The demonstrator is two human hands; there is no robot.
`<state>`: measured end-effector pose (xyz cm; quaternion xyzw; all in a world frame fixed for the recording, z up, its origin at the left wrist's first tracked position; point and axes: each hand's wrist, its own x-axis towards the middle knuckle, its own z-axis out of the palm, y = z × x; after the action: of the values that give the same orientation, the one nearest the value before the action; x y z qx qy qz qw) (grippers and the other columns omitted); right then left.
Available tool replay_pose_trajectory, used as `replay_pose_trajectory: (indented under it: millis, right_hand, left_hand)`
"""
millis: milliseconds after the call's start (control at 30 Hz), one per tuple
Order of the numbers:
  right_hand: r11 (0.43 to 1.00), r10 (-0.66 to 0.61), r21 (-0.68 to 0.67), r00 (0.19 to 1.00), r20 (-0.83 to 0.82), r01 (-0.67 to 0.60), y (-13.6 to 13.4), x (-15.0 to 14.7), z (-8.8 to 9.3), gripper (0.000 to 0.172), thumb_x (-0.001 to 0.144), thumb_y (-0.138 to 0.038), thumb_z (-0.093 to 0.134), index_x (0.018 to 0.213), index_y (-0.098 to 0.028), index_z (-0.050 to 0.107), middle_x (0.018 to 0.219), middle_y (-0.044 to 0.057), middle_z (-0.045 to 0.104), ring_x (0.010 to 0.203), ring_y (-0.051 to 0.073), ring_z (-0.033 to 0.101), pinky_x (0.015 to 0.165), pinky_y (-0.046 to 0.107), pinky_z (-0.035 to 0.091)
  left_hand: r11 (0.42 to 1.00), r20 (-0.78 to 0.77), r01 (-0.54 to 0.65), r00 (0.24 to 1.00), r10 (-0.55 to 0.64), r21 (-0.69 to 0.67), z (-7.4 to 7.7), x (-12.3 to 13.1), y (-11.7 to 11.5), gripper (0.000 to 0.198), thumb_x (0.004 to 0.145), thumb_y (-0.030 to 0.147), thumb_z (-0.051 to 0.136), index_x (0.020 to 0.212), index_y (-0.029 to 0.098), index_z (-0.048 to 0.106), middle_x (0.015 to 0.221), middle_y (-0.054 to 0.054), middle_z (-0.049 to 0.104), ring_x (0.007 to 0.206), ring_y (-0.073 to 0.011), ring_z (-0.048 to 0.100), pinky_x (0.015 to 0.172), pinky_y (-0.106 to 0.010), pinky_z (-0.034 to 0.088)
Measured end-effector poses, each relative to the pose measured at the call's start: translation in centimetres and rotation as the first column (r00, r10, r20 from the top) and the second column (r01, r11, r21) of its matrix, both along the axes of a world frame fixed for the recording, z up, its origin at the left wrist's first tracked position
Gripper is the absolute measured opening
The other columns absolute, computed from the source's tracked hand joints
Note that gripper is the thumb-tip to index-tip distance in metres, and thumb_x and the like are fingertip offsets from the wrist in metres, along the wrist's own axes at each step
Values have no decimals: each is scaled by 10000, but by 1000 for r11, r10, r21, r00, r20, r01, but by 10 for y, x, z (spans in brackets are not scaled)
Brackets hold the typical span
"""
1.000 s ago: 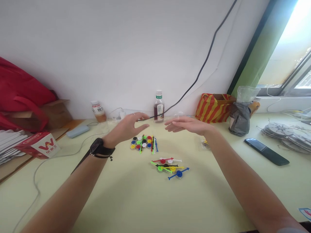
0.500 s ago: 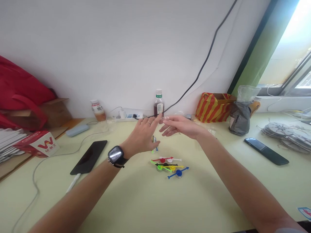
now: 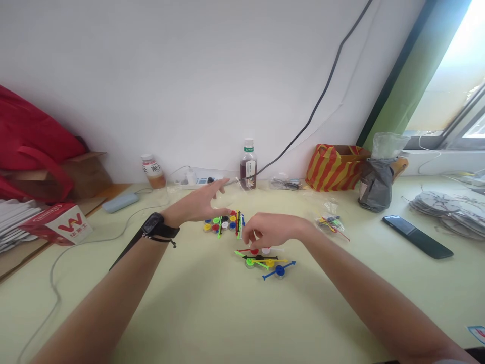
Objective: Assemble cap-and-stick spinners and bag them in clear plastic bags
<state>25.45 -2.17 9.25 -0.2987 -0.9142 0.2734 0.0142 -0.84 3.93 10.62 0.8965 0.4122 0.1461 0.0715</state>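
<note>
My left hand [image 3: 199, 203] is in the air with fingers stretched forward and thumb apart, and I see nothing in it. Below it lie several colourful round pieces [image 3: 225, 225] and a row of upright-looking plastic arrows [image 3: 239, 224]. My right hand [image 3: 272, 228] bends down with curled fingers, its fingertips just over a red arrow spinner [image 3: 253, 251]. What those fingers pinch, if anything, is hidden. In front lie a black arrow spinner [image 3: 258, 258], a yellow one [image 3: 270, 262] and a blue one [image 3: 279, 271], with green and white ones partly covered.
A dark drink bottle [image 3: 248, 167] stands by the wall near a power strip [image 3: 204, 177]. Right of my right hand lies a clear bag with arrows [image 3: 332, 223]. A phone [image 3: 417, 236], a striped bag [image 3: 335, 167] and a red box [image 3: 56, 224] stand farther out.
My hands have parted. The left has drawn back leftward, and the right has come down to the spinners. The round pieces and the bag of arrows now show.
</note>
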Motion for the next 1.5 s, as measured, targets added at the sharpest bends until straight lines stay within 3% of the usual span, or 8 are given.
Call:
replay_pose_trajectory:
  millis: [333, 667, 767, 867, 967, 1033, 1233, 1500]
  right_hand:
    - [988, -105, 135, 967, 233, 75, -9, -18, -14, 58, 832, -223, 654, 785, -189, 651, 858, 37, 677, 701, 153, 551, 535, 250, 317]
    - [968, -250, -35, 953, -172, 248, 6, 33, 26, 51, 816, -143, 623, 818, -183, 655, 782, 19, 746, 691, 151, 665, 582, 231, 463]
    - [926, -374, -127, 817, -439, 355, 11, 58, 40, 102, 869, -260, 687, 932, -180, 686, 846, 54, 774, 745, 177, 719, 671, 271, 557]
    - [846, -476, -209, 520, -709, 490, 16, 75, 47, 264, 905, -423, 706, 958, -164, 728, 881, 92, 782, 755, 187, 731, 734, 316, 604]
    - [793, -488, -294, 269, -830, 533, 20, 78, 48, 333, 874, -487, 749, 959, -165, 764, 902, 104, 787, 756, 183, 725, 739, 319, 619]
    - [786, -494, -330, 209, -844, 523, 21, 73, 47, 328, 838, -474, 790, 942, -164, 776, 897, 104, 787, 743, 181, 721, 732, 316, 619]
    - [810, -538, -345, 368, -759, 474, 18, 44, 37, 315, 871, -457, 736, 959, -160, 792, 896, 96, 778, 741, 182, 694, 679, 306, 570]
    - [728, -520, -41, 512, -683, 685, 11, 35, 36, 351, 912, -509, 646, 994, -195, 780, 941, 56, 744, 668, 139, 545, 588, 273, 427]
  left_hand:
    - [989, 23, 60, 998, -57, -138, -3, -4, 7, 1001, 828, 712, 662, 1624, 245, 274, 1315, -115, 630, 1095, -276, 601, 908, -339, 481]
    - [975, 83, 90, 994, -74, -202, -1, -4, 4, 969, 832, 674, 686, 1623, 280, 289, 1277, -98, 645, 1025, -245, 618, 879, -326, 490]
    - [972, 91, 99, 993, -82, -211, 1, -3, 3, 953, 845, 653, 690, 1625, 286, 283, 1293, -100, 639, 1031, -241, 611, 887, -329, 490]
    - [967, 93, 118, 991, -99, -225, 5, 0, -1, 951, 853, 631, 703, 1629, 290, 271, 1295, -96, 640, 1037, -238, 611, 890, -330, 496]
    - [962, 113, 145, 986, -122, -230, 7, 6, -6, 930, 857, 614, 713, 1623, 293, 295, 1285, -89, 646, 1039, -237, 616, 899, -334, 505]
    - [959, 138, 165, 981, -136, -229, 6, 10, -10, 907, 863, 603, 713, 1617, 295, 314, 1280, -88, 648, 1035, -236, 624, 890, -331, 514]
    - [936, 230, 241, 956, -183, -257, 5, 18, -17, 911, 888, 552, 716, 1637, 305, 259, 1309, -97, 638, 1030, -241, 646, 880, -337, 532]
    - [880, 302, 316, 929, -212, -355, 12, 23, -23, 843, 912, 495, 702, 1625, 307, 292, 1215, -79, 684, 1062, -275, 654, 878, -347, 533]
